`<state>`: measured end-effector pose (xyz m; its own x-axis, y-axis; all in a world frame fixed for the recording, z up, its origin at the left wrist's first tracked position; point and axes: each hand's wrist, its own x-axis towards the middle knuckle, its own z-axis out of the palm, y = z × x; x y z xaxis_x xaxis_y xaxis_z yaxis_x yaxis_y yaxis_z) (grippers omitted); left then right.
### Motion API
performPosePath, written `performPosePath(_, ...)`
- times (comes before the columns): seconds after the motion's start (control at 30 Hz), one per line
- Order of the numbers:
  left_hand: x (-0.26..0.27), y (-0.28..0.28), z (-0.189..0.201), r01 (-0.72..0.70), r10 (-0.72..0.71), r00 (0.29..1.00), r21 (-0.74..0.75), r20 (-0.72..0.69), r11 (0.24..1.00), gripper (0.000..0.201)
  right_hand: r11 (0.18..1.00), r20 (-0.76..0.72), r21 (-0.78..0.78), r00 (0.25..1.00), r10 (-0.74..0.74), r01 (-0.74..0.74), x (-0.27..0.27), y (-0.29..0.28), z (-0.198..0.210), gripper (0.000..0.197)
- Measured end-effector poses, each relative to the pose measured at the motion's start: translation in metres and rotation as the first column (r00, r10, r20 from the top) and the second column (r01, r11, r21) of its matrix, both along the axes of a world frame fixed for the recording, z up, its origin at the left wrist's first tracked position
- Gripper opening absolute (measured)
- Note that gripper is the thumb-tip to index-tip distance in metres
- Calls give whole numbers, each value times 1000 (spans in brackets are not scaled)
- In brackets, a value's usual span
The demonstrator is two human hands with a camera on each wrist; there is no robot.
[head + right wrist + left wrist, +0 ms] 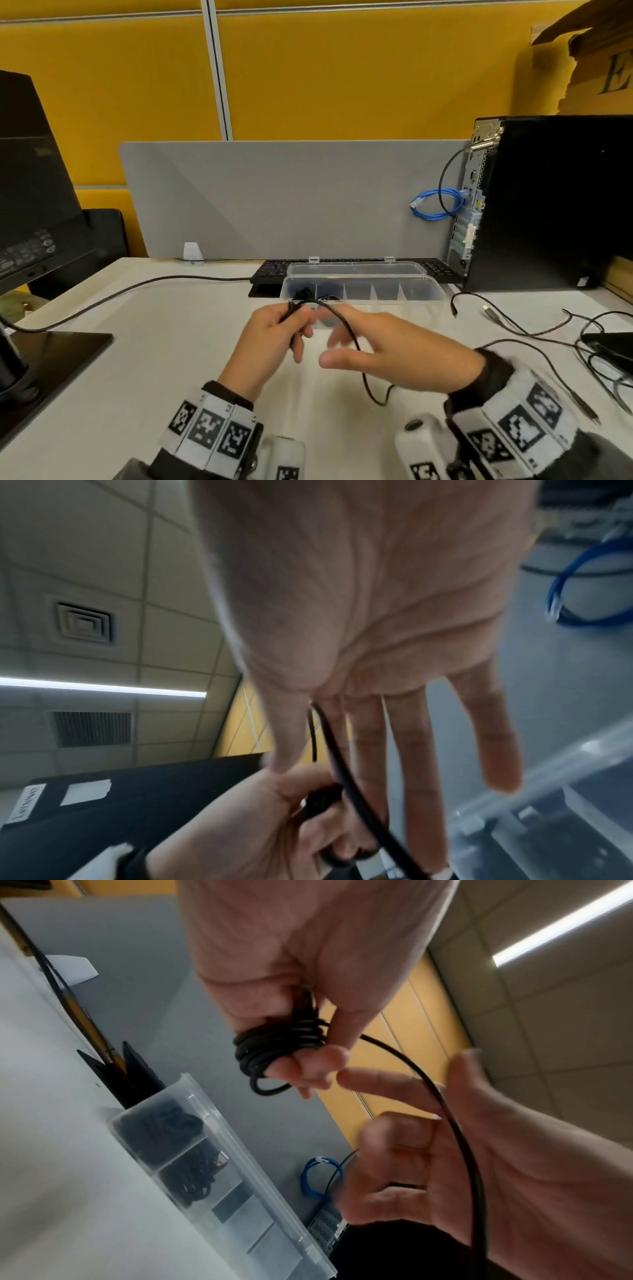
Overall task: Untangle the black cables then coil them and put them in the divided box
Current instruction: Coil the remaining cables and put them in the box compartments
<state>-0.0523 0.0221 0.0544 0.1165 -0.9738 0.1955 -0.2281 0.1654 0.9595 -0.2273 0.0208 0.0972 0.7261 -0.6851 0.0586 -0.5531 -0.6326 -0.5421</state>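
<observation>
1. Holding a small coil of black cable (274, 1047) wrapped round its curled fingers (308, 1066), the left hand (270, 337) hovers above the middle of the table (171, 359).
2. Right hand (394, 349) sits just beside it, fingers (421, 750) straight and spread, gripping nothing; the loose run of cable arcs from the coil across those fingers and drops toward the table's near edge.
3. Divided box (424, 294) is open near the far edge, just past the hands, lid leaning on a keyboard (270, 270).
4. Its 2 leftmost compartments hold coiled black cables (164, 1129).
5. More loose cables (548, 329) are sprawled near the right edge.
</observation>
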Motion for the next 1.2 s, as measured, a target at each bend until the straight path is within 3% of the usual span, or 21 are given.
performPosePath(0.07, 0, 1, 1, 36, -36, 999, 15, 15, 999, 31, 999, 171, 51, 985, -20, 11, 6, -4, -8, 16)
performPosePath(0.13, 2, 3, 2, 125, -124, 992, 74, -25, 989, 30, 987, 350, 73, 923, -159, 143, 3, -15, -11, 21)
performPosePath(0.23, 0, 8, 4, 321, -316, 947, 144, -61, 936, 33, 952, 486, -94, 848, -212, 293, -5, -29, -19, 19)
performPosePath(0.37, -5, 13, 8, 434, -388, 875, 114, -290, 894, 41, 882, 209, -349, 944, -255, 316, -3, -32, -37, 16)
performPosePath(0.47, -5, 12, 13, 432, -325, 712, 24, -623, 902, 48, 918, 3, -344, 978, -209, 197, 4, -25, -41, 24)
performPosePath(0.53, -5, 9, 13, 394, -286, 624, -23, -727, 919, 53, 954, -127, -274, 978, -163, 124, 7, -18, -41, 26)
performPosePath(0.57, -5, 7, 12, 364, -278, 649, -32, -708, 931, 53, 975, -170, -207, 978, -122, 85, 9, -14, -40, 25)
performPosePath(0.63, -6, 4, 7, 261, -220, 798, -7, -561, 965, 49, 993, -191, -114, 981, -43, 21, 11, -6, -35, 25)
performPosePath(0.7, -5, 1, 3, 161, -140, 924, 30, -355, 986, 57, 984, -167, -178, 985, -45, 14, 11, -1, -25, 26)
performPosePath(0.77, -3, 2, -1, 199, -174, 962, 99, -211, 975, 63, 929, -103, -363, 988, -118, 73, 8, 2, -12, 27)
performPosePath(0.87, -3, 7, 0, 375, -374, 926, 209, -45, 903, 78, 845, 114, -486, 975, -193, 224, 2, 1, -2, 29)
performPosePath(0.97, -5, 14, 4, 495, -488, 868, 216, -89, 841, 59, 798, 294, -499, 932, -213, 339, -7, -9, -4, 31)
performPosePath(1.03, -4, 17, 6, 565, -542, 822, 137, -175, 814, 38, 785, 274, -501, 927, -255, 364, -11, -17, -10, 33)
performPosePath(1.1, -3, 19, 11, 553, -520, 793, 18, -319, 833, 35, 829, 143, -456, 946, -291, 324, -13, -21, -15, 34)
performPosePath(1.2, -4, 15, 15, 354, -377, 755, -151, -536, 923, 36, 931, -174, -330, 959, -222, 156, -9, -20, -23, 32)
